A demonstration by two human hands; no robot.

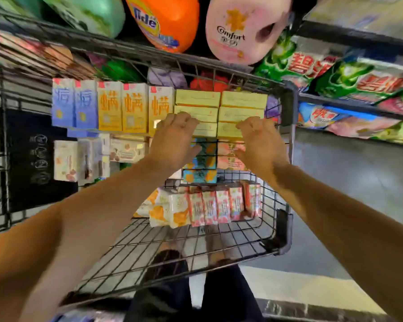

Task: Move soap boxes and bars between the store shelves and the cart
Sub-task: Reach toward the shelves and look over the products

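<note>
Inside the wire cart (pixel 288 105), pale yellow soap boxes lie in two stacked columns, left (pixel 197 98) and right (pixel 243 100). My left hand (pixel 175 138) curls its fingers over the nearest box of the left column, thumb underneath. The nearest box of the right column is gripped the same way by my right hand (pixel 259 139). Orange soap boxes (pixel 134 108) and blue soap boxes (pixel 73 103) stand in a row to the left. Teal and orange boxes (pixel 200 175) lie below my hands. Pink wrapped bars (pixel 222 203) sit in the cart's near section.
An orange Tide jug (pixel 165 19), a pink Comfort jug (pixel 240 31) and a green jug (pixel 91 12) stand beyond the cart. Store shelves at the right hold green detergent bags (pixel 349 75). White soap packs (pixel 65 160) lie at the cart's left. Grey floor (pixel 349 173) runs along the right.
</note>
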